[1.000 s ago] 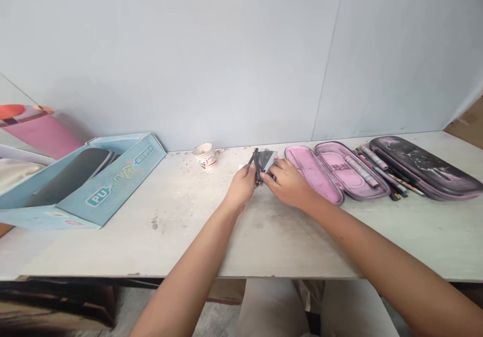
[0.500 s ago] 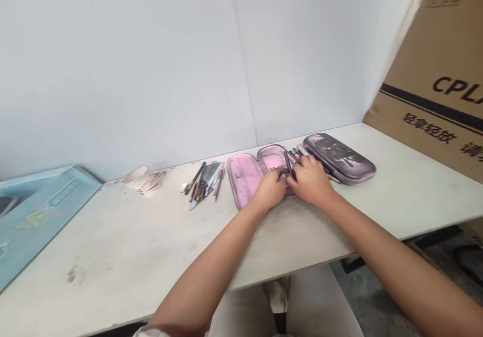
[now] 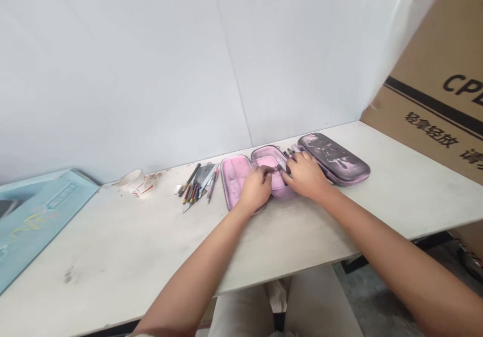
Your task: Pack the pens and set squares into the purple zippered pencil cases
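One second ago both hands are at the pile of pens (image 3: 194, 188); now they are at the open pink case (image 3: 233, 172), so I judge that the work has moved there. The pile lies on the bench (image 3: 151, 256), left of this case. The left hand (image 3: 257, 186) has bent fingers near the middle of the case; the right hand (image 3: 304, 173) bends over its right half, a dark tip showing by the fingers. I cannot tell if either hand grips something. A pale marker (image 3: 281, 162) shows in that half. The closed case (image 3: 335, 157) hides its content.
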Demonstrator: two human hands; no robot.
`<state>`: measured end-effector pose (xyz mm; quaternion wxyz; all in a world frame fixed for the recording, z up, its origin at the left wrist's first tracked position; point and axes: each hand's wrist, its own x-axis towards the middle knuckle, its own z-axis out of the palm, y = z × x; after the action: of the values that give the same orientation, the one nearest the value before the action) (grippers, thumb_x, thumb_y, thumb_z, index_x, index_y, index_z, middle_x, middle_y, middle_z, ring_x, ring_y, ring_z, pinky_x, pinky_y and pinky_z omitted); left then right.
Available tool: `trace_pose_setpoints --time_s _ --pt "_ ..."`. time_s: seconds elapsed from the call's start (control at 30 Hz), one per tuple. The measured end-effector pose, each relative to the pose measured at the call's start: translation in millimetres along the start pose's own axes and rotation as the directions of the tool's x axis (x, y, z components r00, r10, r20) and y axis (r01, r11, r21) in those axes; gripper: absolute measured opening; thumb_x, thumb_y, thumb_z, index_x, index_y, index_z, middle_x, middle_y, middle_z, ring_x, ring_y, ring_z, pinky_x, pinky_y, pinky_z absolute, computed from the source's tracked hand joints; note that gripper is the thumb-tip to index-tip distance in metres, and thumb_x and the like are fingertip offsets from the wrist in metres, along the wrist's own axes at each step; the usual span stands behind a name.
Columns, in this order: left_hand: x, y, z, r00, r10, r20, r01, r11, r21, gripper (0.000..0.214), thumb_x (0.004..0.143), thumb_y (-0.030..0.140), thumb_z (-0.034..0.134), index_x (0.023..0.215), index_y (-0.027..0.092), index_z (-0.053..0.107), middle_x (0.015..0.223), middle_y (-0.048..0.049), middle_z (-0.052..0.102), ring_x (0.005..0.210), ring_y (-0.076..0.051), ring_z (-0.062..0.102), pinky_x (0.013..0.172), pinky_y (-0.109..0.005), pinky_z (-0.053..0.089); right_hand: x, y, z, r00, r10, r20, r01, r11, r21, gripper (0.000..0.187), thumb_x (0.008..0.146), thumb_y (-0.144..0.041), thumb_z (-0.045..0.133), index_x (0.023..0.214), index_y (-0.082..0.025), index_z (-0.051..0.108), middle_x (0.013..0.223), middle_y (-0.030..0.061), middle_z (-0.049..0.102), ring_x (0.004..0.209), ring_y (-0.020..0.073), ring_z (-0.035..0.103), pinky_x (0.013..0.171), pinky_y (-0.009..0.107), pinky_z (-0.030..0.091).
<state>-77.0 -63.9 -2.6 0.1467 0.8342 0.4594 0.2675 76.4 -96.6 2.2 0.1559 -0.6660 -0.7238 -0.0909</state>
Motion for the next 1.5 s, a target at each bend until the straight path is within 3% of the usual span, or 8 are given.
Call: trace_pose_setpoints --time_s 0.33,0.53,0.67,0.8,0.9,1.0,1.17,1.5 --pt "-38.4 -86.4 -64.1 0.956 -0.201 -0.213 0.286 0.793 0.538 0.033 0.084 0.032 0.040 0.105 0.011 0.053 0.103 -0.0168 0.055 0.100 -0.029 0.051 0.085 -0.041 0.038 33.5 -98.3 11.2 0.981 -0.190 0.028 0.188 0.980 0.069 0.037 0.086 -0.034 0.036 0.098 -0.012 0.063 0.102 0.0151 0.056 0.103 0.0280 0.044 0.086 0.037 0.034" --pt "-49.6 -114.3 -68.7 0.961 -0.259 -0.103 0.263 0.724 0.637 0.035 0.085 0.031 0.037 0.099 0.003 0.055 0.102 -0.0220 0.055 0.100 -0.033 0.051 0.085 -0.043 0.037 45.9 -141.0 22.4 0.971 -0.238 0.035 0.233 0.967 0.102 0.036 0.087 -0.033 0.035 0.096 -0.012 0.063 0.104 0.0151 0.056 0.105 0.0271 0.044 0.089 0.038 0.034" --pt "-53.1 -116.3 -79.4 0.968 -0.210 -0.137 0.250 0.827 0.503 0.035 0.090 0.028 0.026 0.095 0.007 0.054 0.096 -0.0193 0.057 0.097 -0.028 0.053 0.082 -0.038 0.038 53.8 -145.3 24.5 0.990 -0.116 -0.078 0.135 0.935 0.328 0.035 0.087 -0.032 0.035 0.104 -0.011 0.058 0.105 0.0138 0.058 0.106 0.0244 0.047 0.092 0.037 0.034" --pt "-59.8 -103.0 -88.7 0.971 -0.239 -0.012 0.239 0.969 0.064 0.029 0.091 0.033 0.024 0.086 0.017 0.048 0.078 -0.0066 0.057 0.074 -0.017 0.055 0.069 -0.029 0.041 60.7 -135.7 21.7 0.999 0.012 -0.033 0.019 0.597 0.802 0.043 0.089 -0.032 0.032 0.127 -0.015 0.040 0.104 0.0071 0.061 0.093 0.0145 0.056 0.083 0.029 0.043" --pt "-62.2 -83.8 -87.8 0.968 -0.207 0.140 0.240 0.929 -0.281 0.027 0.090 0.037 0.027 0.080 0.019 0.044 0.063 0.0017 0.048 0.057 -0.012 0.046 0.059 -0.025 0.039 58.3 -127.0 16.3 0.999 -0.035 0.016 -0.002 0.375 0.927 0.036 0.087 -0.031 0.035 0.118 -0.018 0.049 0.091 0.0022 0.063 0.081 0.0116 0.058 0.075 0.026 0.046" --pt "-57.7 -62.6 -80.2 0.966 -0.208 0.151 0.255 0.843 -0.474 0.024 0.087 0.037 0.034 0.084 0.018 0.046 0.060 0.0046 0.042 0.053 -0.009 0.040 0.054 -0.022 0.036 50.1 -117.8 10.5 0.997 -0.001 -0.074 0.068 0.384 0.921 0.026 0.082 -0.029 0.046 0.101 -0.018 0.059 0.090 0.0009 0.064 0.081 0.0118 0.058 0.077 0.026 0.045" --pt "-39.1 -35.6 -61.1 0.967 -0.239 0.083 0.244 0.793 -0.558 0.027 0.084 0.040 0.040 0.091 0.017 0.050 0.058 0.0060 0.038 0.048 -0.008 0.033 0.047 -0.020 0.029 36.5 -95.2 12.5 0.985 0.128 -0.116 0.066 0.342 0.938 0.025 0.081 -0.033 0.049 0.103 -0.023 0.058 0.086 -0.0008 0.064 0.080 0.0121 0.059 0.076 0.026 0.047" --pt "-33.9 -27.2 -46.4 0.979 -0.193 0.061 0.195 0.820 -0.539 0.031 0.086 0.043 0.040 0.093 0.018 0.057 0.054 0.0050 0.036 0.047 -0.009 0.033 0.044 -0.020 0.027 27.4 -72.3 18.1 0.924 0.363 -0.118 0.166 -0.104 0.981 0.021 0.080 -0.037 0.050 0.095 -0.022 0.051 0.082 -0.0002 0.060 0.075 0.0114 0.060 0.071 0.027 0.050"
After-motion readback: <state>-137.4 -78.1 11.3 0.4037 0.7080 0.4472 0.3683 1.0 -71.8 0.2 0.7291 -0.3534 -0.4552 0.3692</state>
